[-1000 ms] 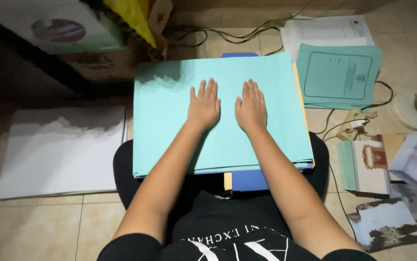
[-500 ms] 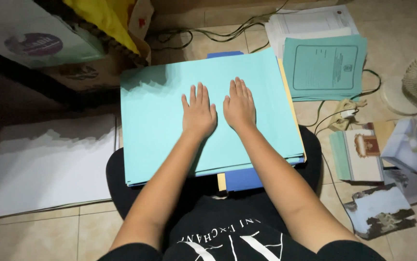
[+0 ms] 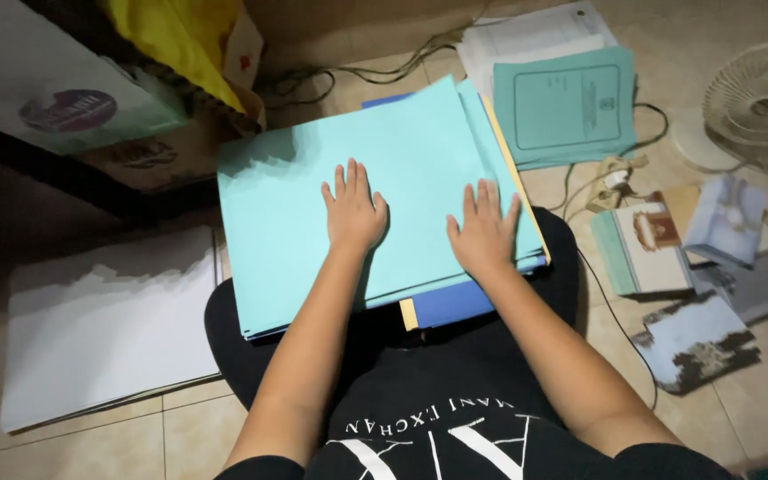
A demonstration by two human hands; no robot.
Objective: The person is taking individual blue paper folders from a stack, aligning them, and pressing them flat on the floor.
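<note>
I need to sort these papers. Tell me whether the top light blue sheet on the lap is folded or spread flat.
Spread flat: the top sheet lies unfolded on the stack, both hands palm-down on it.

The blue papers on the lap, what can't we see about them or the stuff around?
Head view only:
- Sheets below the top light blue sheet: covered, count unclear.
- Dark blue folder: mostly under the stack.
- Paper beneath the left hand and right hand: hidden by the palms.
- Fan: cut off by the right edge.
</note>
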